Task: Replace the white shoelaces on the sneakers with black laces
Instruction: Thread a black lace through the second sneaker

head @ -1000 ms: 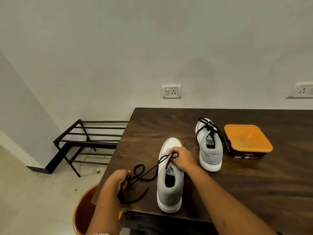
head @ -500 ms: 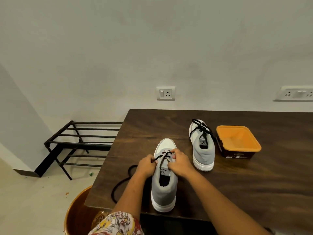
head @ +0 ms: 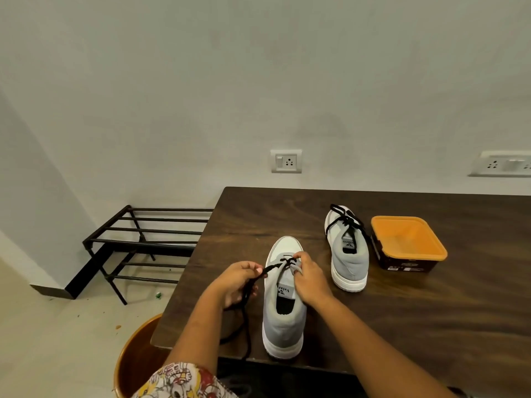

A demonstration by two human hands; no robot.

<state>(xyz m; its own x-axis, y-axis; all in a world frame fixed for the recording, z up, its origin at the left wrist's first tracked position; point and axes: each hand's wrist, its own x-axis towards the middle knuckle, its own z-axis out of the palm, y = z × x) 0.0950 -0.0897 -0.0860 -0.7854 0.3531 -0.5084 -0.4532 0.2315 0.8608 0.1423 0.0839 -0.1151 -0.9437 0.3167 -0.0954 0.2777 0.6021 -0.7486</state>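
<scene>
Two grey sneakers stood on the dark wooden bench (head: pixel 402 326): the near sneaker (head: pixel 283 326) at the front edge, and the far sneaker (head: pixel 349 262), already laced in black, just beside an orange tub (head: pixel 408 242). The left hand (head: pixel 238 282) pinched the black lace (head: pixel 245 320) beside the near sneaker's eyelets — slack trailing off the bench. The right hand (head: pixel 309 280) pinched it over the tongue.

Counting two sneakers (head: pixel 284 326) (head: pixel 350 261), two black laces (head: pixel 246 334) (head: pixel 342 216), two hands (head: pixel 238 280) (head: pixel 310 281). Listing one orange container (head: pixel 408 239), one table (head: pixel 431 311), one rack (head: pixel 149 242), two sockets (head: pixel 286 161) (head: pixel 501 164), one tub (head: pixel 135 354).
</scene>
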